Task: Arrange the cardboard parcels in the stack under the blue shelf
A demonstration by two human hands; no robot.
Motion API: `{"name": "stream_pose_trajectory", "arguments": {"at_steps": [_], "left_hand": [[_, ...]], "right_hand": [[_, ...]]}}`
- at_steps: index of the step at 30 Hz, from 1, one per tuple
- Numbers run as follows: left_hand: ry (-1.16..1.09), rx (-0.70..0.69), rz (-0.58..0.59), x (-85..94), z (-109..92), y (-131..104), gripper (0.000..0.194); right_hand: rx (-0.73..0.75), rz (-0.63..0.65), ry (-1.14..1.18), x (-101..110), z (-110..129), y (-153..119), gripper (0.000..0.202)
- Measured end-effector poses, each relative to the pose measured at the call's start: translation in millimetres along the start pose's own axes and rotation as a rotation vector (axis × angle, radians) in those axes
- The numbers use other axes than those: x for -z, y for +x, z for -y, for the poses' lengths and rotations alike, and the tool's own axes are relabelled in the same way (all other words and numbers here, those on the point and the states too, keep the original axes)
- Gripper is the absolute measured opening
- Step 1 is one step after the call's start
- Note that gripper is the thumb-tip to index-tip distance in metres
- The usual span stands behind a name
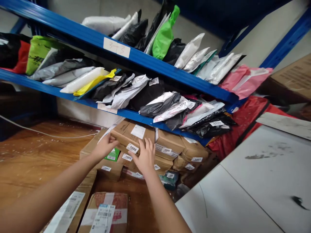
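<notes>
Two hands grip one cardboard box (131, 135) labelled 5008. Left hand (106, 145) presses its fingers closed against the box's left end; right hand (145, 156) presses spread fingers against its near face. The box sits on top of a stack of labelled cartons (170, 149) on the floor (31, 155), beneath the lower blue shelf (136, 115). Judged from its position, the box is seated on the stack but not yet released. Soft mailer bags (170, 108) fill both shelves above. Two more cartons (104, 212) lie near, unhandled. A grey panel (255, 181) lies right.
</notes>
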State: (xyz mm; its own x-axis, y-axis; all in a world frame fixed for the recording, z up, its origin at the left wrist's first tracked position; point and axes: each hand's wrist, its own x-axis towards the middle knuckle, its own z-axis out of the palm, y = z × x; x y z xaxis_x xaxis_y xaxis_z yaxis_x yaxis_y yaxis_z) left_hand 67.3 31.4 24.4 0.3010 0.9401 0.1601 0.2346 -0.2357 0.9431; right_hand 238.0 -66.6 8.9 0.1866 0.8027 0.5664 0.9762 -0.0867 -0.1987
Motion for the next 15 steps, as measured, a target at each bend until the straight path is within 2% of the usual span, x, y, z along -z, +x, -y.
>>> {"name": "stream_pose_trajectory", "arguments": {"at_steps": [3, 6, 8, 9, 11, 12, 14, 15], "left_hand": [[-0.003, 0.045, 0.063, -5.6, -4, 3, 0.050], [-0.027, 0.103, 0.148, -7.3, 0, -12, 0.062], [-0.023, 0.143, 0.156, -3.1, 16, -30, 0.072], [-0.011, 0.165, 0.136, 2.6, 30, -41, 0.077], [0.036, 0.230, 0.059, 25.0, 71, -72, 0.079], [0.079, 0.282, -0.001, 42.6, 94, -92, 0.076], [0.201, 0.434, -0.140, 90.6, 140, -142, 0.070], [0.283, 0.517, -0.222, 120.4, 161, -170, 0.068]], "right_hand": [[0.029, -0.021, -0.106, -15, -21, 20, 0.060], [0.089, -0.071, -0.164, -22, -40, 28, 0.064], [0.147, -0.143, -0.197, -24, -46, 25, 0.063], [0.181, -0.207, -0.206, -27, -47, 22, 0.062], [0.202, -0.380, -0.178, -34, -43, 12, 0.064], [0.230, -0.472, -0.132, -39, -38, 4, 0.064], [0.339, -0.548, 0.008, -50, -17, -20, 0.060], [0.406, -0.527, 0.096, -56, -2, -34, 0.059]]}}
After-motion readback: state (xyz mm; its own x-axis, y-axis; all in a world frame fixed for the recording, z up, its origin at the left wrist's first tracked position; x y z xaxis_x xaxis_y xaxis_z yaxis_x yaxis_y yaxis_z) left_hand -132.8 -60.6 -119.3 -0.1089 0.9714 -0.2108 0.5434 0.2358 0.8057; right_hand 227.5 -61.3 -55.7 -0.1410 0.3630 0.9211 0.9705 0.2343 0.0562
